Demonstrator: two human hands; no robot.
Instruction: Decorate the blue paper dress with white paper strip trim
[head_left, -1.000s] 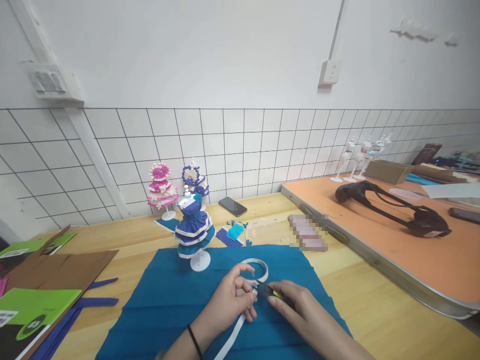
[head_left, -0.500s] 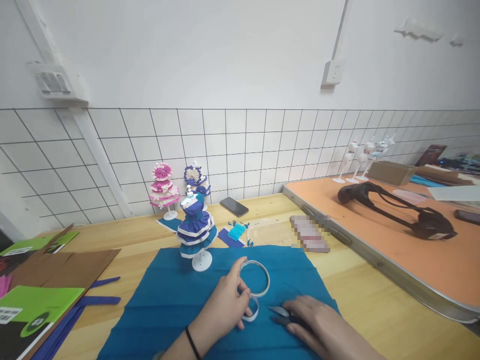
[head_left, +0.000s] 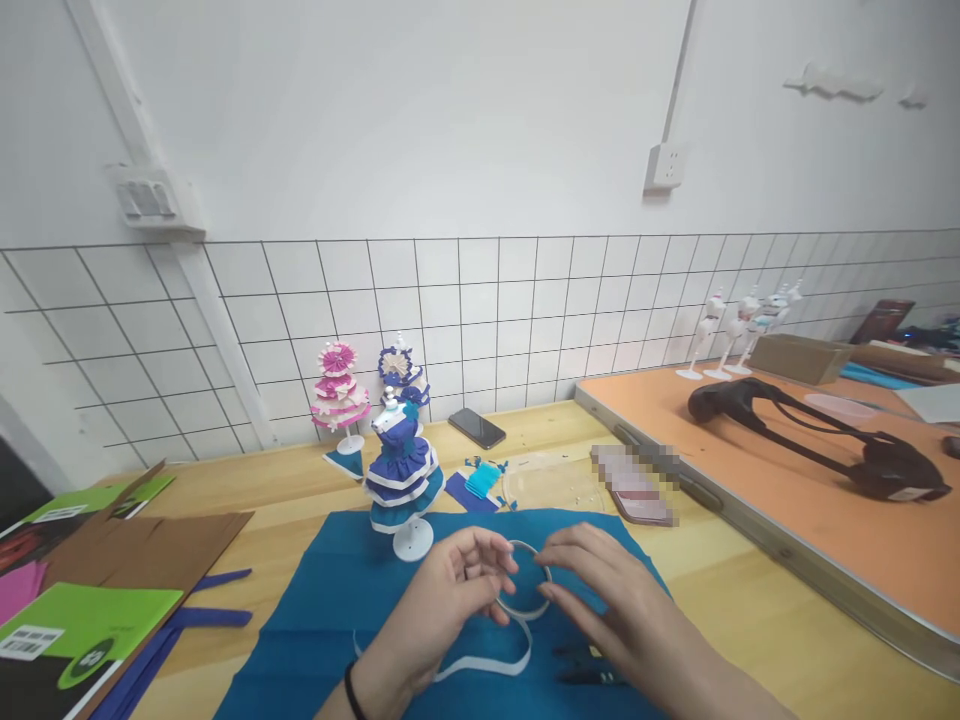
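Your wooden table (head_left: 705,560) carries the whole spread, and over its front lies the teal cloth (head_left: 315,600), unpinned as far as you can see; a forearm dragging on it could ruck it up and shift everything on top. The small dress stand (head_left: 405,470) rises upright at the cloth's far edge, its round foot partly on the fabric, so a tug there might tip it, and your left forearm is the likeliest cause.

Your right hand (head_left: 607,590) grasps the near-right rim of the tape roll (head_left: 531,615) with thumb and fingertips. Your left hand (head_left: 461,580) is loosely curled at the opposite rim; whether it actually pinches, you cannot tell from this angle. The roll sits between both hands, over the middle of the cloth. With so light a hold, it could slip and spin loose.

The dark snips (head_left: 592,677) lie on the cloth just below your right palm, partly hidden; lowering that hand without looking could bring it onto the blades. Thinnest of all, the white strip (head_left: 487,663) trails from the roll and passes beneath your left wrist, where it may snag, crease or twist
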